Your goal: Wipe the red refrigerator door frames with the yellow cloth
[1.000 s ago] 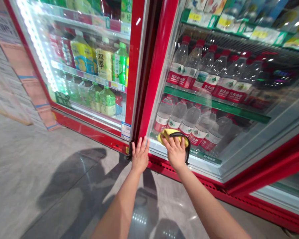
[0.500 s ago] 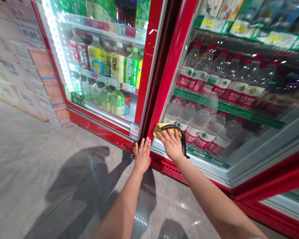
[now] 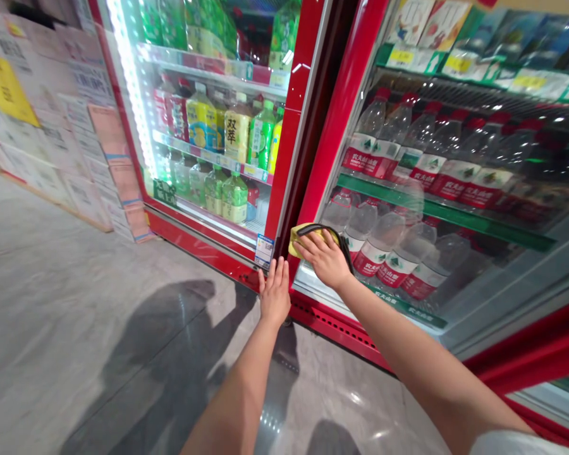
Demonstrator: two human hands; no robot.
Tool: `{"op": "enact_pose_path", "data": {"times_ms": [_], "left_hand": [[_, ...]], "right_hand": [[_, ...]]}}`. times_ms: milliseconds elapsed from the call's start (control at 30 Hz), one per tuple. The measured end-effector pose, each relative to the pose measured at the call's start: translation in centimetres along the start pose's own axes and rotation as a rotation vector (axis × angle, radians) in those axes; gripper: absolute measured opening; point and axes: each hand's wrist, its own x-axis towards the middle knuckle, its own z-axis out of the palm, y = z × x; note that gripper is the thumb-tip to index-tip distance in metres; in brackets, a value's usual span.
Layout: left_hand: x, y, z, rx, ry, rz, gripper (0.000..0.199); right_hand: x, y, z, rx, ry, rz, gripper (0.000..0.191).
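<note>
Head view: shows yellow cloth [image 3: 294, 244] with dark edging, bunched at the lower left corner of the glass door [image 3: 448, 249] on the right-hand cooler, overlapping the red frame [image 3: 330, 142]. Lies under the right hand [image 3: 329, 260], palm down, fingers slightly spread and laid over the fabric, not pinching it. Trails a dark edge down past the wrist side, in front of the bottles.

Just left and a little lower, shows the left hand [image 3: 275, 299], holding nothing, fingers extended upward and slightly apart. Sits by the foot of the red frame, near the gap between coolers; cannot tell whether touching.

Behind the glass, shows red-capped water bottles [image 3: 471, 180] in two rows, red and white labels facing out, split by a green shelf strip [image 3: 459, 213]. Above those, shows cartons [image 3: 443, 25] over yellow price tags.

To the left, shows a lit, red-framed cooler [image 3: 194, 243] with green, yellow and red drinks on shelves, plus a blue and white sticker [image 3: 264, 251] at the lower corner, just above the left hand. Farther left, shows stacked boxes [image 3: 76, 136] with a yellow sign [image 3: 8, 88]. Below, shows grey floor [image 3: 42, 303] with dark shadows [image 3: 161, 354].
</note>
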Motion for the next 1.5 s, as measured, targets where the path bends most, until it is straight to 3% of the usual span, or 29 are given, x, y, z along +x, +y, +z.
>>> {"op": "enact_pose_path", "data": {"times_ms": [67,133,233,333,400,500,567,633,733,833,967,1067,1167,1267,1367,1500], "left_hand": [[-0.1,-0.1,-0.1,0.0,0.01,0.002,0.085],[-0.1,-0.2,-0.2,0.001,0.03,-0.005,0.087],[-0.1,0.0,-0.2,-0.006,0.067,-0.03,0.086],[0.3,0.6,0.0,-0.021,0.082,-0.037,0.085],[0.5,1.0,0.0,-0.027,0.082,-0.034,0.085],[0.8,1.0,-0.2,-0.023,0.092,-0.028,0.084],[1.0,0.6,-0.4,-0.014,0.104,-0.033,0.083],[1.2,0.2,-0.5,-0.014,0.109,-0.045,0.081],[2.1,0.1,-0.5,-0.05,0.112,-0.034,0.081],[3.5,0.7,-0.6,-0.116,0.122,0.012,0.083],[4.9,1.4,-1.0,-0.191,0.134,0.059,0.084],[5.2,1.6,-1.2,-0.202,0.129,0.084,0.083],[5.3,1.8,-1.2,-0.205,0.122,0.088,0.084],[5.5,2.1,-1.1,-0.215,0.118,0.089,0.087],[5.6,2.5,-0.9,-0.218,0.115,0.089,0.087],[5.4,2.7,-0.7,-0.203,0.103,0.085,0.081]], "right_hand": [[-0.8,-0.7,0.2,-0.006,0.0,0.066,0.056],[-0.8,-1.1,0.5,0.004,-0.05,0.036,0.053],[1.6,-0.4,-0.3,0.029,-0.116,-0.088,0.045],[3.4,0.9,-1.8,0.04,-0.046,-0.029,0.047],[2.5,0.6,-1.8,0.043,0.027,0.113,0.053],[-1.0,-1.4,-0.1,0.034,0.045,0.265,0.059],[-2.5,-2.4,1.2,0.045,-0.023,0.186,0.06],[-2.1,-2.1,1.4,0.069,-0.088,0.046,0.057],[0.9,0.2,-0.6,0.081,-0.061,-0.021,0.051],[2.2,1.5,-2.6,0.049,0.058,0.129,0.052],[-1.8,-0.9,-1.0,0.01,0.074,0.329,0.057],[-4.5,-1.9,0.7,0.043,-0.067,0.116,0.053],[-4.0,-0.5,-0.3,0.064,-0.092,0.005,0.052],[-3.2,1.0,-2.3,0.017,0.021,0.206,0.057],[-4.2,0.2,-2.3,-0.031,0.066,0.372,0.057],[-5.5,-1.2,-0.6,0.022,-0.062,0.15,0.057]]}}
